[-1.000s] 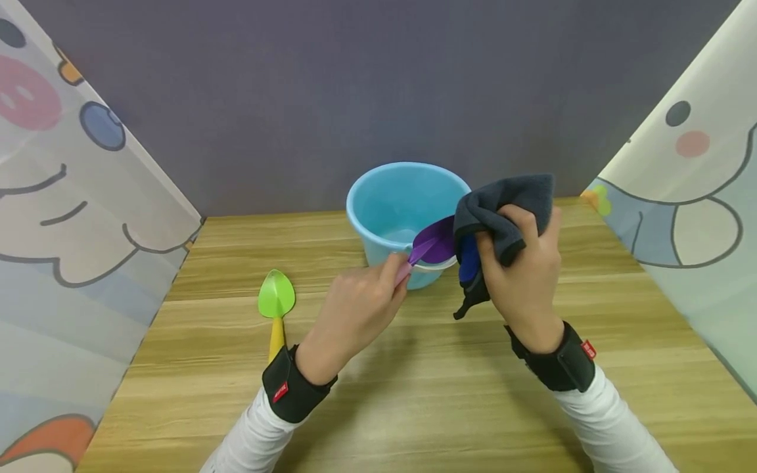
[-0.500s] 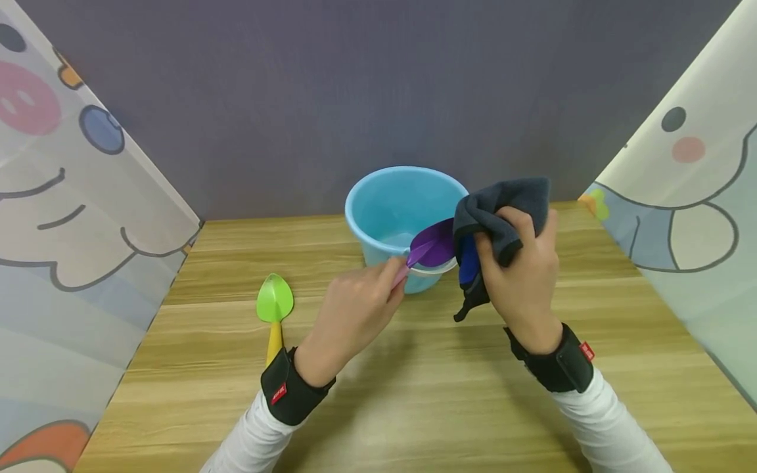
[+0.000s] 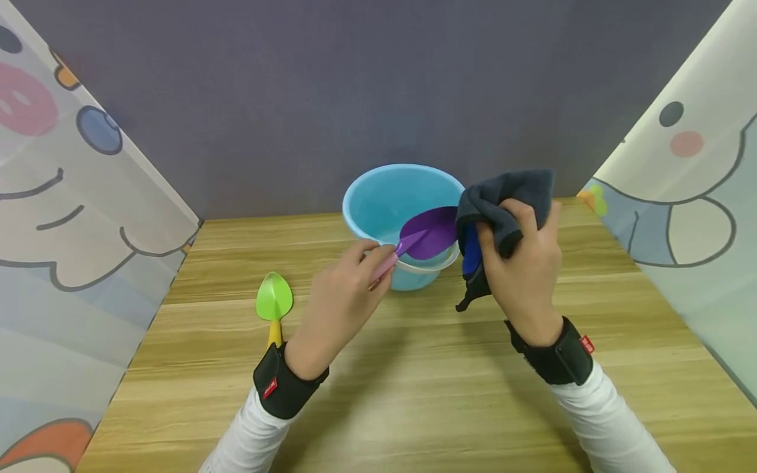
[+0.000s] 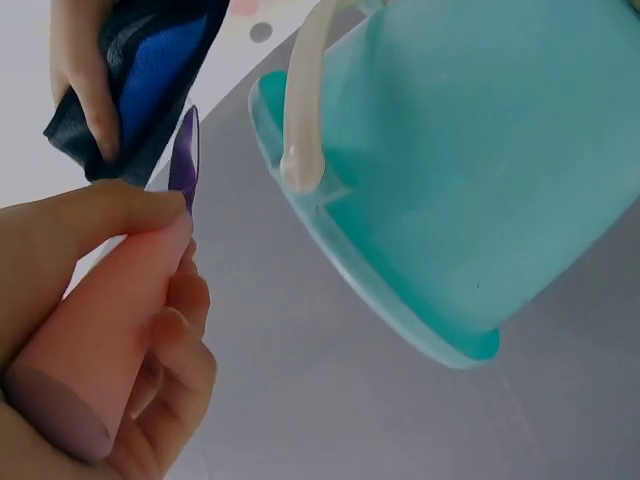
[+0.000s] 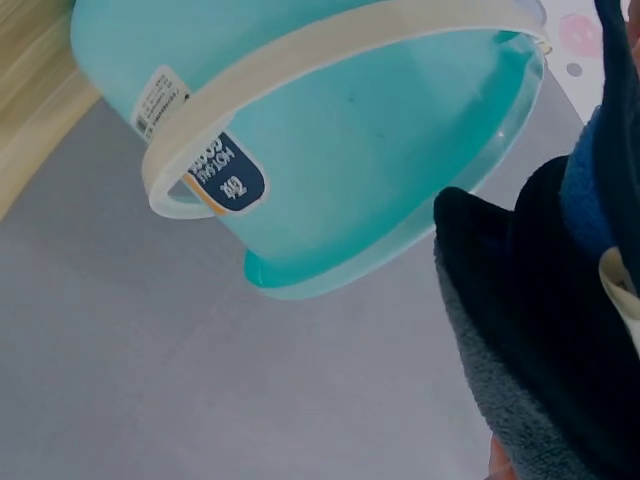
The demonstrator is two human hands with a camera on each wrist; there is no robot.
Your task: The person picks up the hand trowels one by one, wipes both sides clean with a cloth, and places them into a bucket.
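Observation:
My left hand (image 3: 340, 299) grips the pink handle (image 4: 105, 325) of a toy shovel (image 3: 430, 231) with a purple blade. The blade slants up to the right over the near rim of a light blue bucket (image 3: 375, 197). At the blade's far end, my right hand (image 3: 528, 269) holds a bunched dark grey cloth (image 3: 501, 205), its blue side folded inward. The cloth hides the blade's tip. In the right wrist view the cloth (image 5: 540, 330) covers most of that hand.
A second toy shovel (image 3: 275, 297), green with a yellow handle, lies on the wooden table (image 3: 449, 407) beside my left wrist. The bucket's white carrying handle (image 5: 340, 55) hangs down its near side. A grey wall (image 3: 266, 112) rises behind, with cartoon-printed sheets (image 3: 698, 190) on both sides.
My left hand has shifted slightly left and up with the purple shovel, and its blade shows more broadly. My right hand stays nearly in place with the cloth, rising slightly.

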